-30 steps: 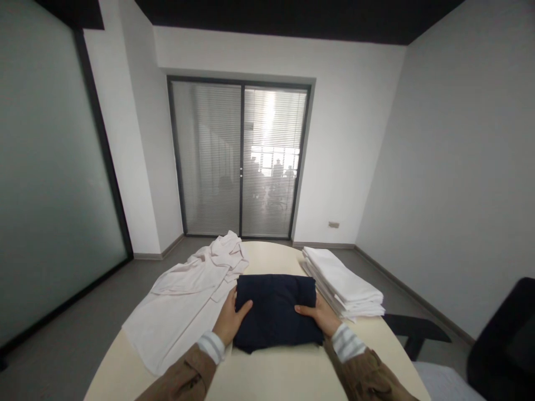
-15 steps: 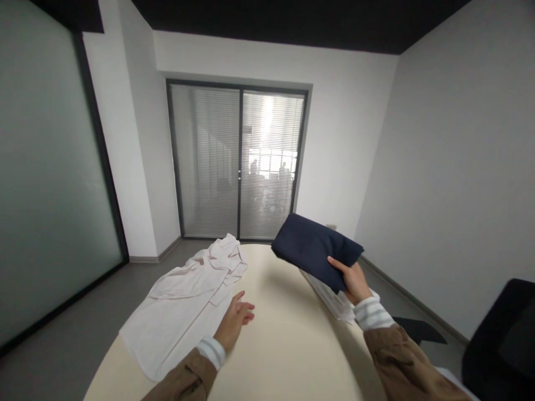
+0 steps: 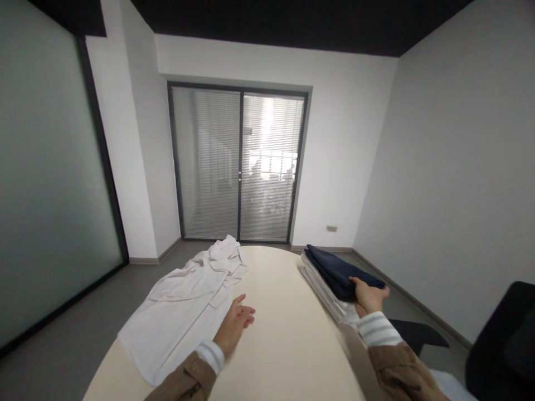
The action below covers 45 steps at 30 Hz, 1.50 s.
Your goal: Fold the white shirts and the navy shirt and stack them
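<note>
the navy folded cloth (image 3: 334, 270) lies at the right edge of the tabletop (image 3: 288, 340), over the white folded stack (image 3: 324, 295). its long axis slants from the far end of that edge towards the near right, roughly along the tabletop's curve. the right hand (image 3: 371, 299) is much the nearer: it grips the cloth's near right end, thumb on top, the other fingers partly hidden. the cloth sits ahead and to the right of the left hand (image 3: 235, 326), well apart from it across the middle of the tabletop. that left hand holds nothing; its fingers are loosely curled just beside the pale shirt (image 3: 184, 306), and whether it touches the fabric i cannot tell.

the navy piece looks smooth, matte and closely woven, a flattish slab with soft folded edges. beneath it the white stack shows many thin layers, uneven at the near end. the pale shirt spreads along the tabletop's left edge, flat at its near hem and crumpled into ridges towards the far end. the tabletop is smooth, cream and rounded at its far edge.
</note>
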Each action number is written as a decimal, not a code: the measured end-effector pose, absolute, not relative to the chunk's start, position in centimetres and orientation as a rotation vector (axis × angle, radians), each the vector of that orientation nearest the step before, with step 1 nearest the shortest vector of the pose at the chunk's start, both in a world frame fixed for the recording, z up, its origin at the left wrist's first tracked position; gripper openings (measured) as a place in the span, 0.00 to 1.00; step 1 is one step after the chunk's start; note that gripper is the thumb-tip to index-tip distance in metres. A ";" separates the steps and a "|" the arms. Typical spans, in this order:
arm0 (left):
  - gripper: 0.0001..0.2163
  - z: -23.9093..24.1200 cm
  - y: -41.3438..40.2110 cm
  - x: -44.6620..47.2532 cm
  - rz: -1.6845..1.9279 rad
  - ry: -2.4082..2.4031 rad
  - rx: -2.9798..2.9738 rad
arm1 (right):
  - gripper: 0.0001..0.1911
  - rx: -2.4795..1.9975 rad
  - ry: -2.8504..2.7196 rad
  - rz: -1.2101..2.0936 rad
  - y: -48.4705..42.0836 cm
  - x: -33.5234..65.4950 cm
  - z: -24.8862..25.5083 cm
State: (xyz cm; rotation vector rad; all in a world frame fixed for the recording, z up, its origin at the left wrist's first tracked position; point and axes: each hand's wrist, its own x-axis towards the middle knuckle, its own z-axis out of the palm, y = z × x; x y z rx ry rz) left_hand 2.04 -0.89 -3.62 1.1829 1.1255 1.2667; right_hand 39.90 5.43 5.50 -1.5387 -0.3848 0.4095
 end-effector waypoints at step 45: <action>0.27 0.3 -3.3 -1.8 0.392 2.239 1.993 | 0.23 -1.225 -2.459 0.260 -2.0 21.1 0.8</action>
